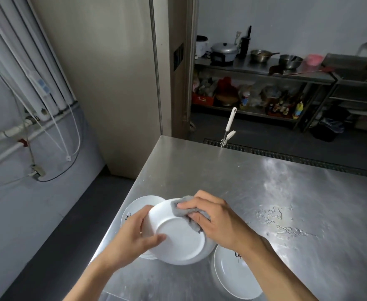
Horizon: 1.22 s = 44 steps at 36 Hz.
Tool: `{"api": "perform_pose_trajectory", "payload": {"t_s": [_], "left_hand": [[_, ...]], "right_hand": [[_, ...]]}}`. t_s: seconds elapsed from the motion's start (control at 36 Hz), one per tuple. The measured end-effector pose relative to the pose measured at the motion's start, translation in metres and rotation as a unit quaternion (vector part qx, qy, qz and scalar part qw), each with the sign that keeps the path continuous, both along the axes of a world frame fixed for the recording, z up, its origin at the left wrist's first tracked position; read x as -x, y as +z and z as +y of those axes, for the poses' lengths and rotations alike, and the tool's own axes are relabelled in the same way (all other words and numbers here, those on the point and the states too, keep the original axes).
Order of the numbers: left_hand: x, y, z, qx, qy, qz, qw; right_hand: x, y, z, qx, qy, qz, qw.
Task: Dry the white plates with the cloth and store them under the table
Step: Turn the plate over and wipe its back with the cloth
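Steel table (254, 181) lies under both hands, with wet patches (282, 222) to the right of the right hand. A white plate (178, 235) is held above it between the hands, underside up (foot ring visible). A second plate (143, 204) sits behind the left hand, and a third plate (232, 279) lies under the right forearm. Left hand (132, 233) grips the white plate's left rim. Right hand (217, 220), fingers curled round a grey cloth (182, 210), presses it on the far rim.

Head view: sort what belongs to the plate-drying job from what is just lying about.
Job: held plate, cloth, left hand, right hand, plate at left, plate at right, table.
Lying about: lidded pot, metal bowl, white handle, bottles.
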State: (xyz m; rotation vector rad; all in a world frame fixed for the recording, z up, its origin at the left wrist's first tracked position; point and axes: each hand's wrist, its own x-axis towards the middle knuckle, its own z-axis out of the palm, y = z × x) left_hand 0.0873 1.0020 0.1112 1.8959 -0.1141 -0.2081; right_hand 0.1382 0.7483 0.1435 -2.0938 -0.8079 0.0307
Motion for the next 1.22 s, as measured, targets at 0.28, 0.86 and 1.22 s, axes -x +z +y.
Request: {"api": "perform_pose_trajectory", "payload": {"t_s": [0.28, 0.86, 1.22], "left_hand": [[0.002, 0.000, 0.011, -0.002, -0.018, -0.049, 0.999], [0.012, -0.001, -0.007, 0.086, 0.083, 0.034, 0.992], [0.007, 0.000, -0.009, 0.160, 0.097, 0.027, 0.982]], "right_hand": [[0.014, -0.012, -0.009, 0.086, -0.010, -0.175, 0.981], [0.007, -0.028, -0.006, -0.072, -0.058, -0.017, 0.996], [-0.005, -0.029, -0.021, -0.065, -0.052, -0.025, 0.996]]}}
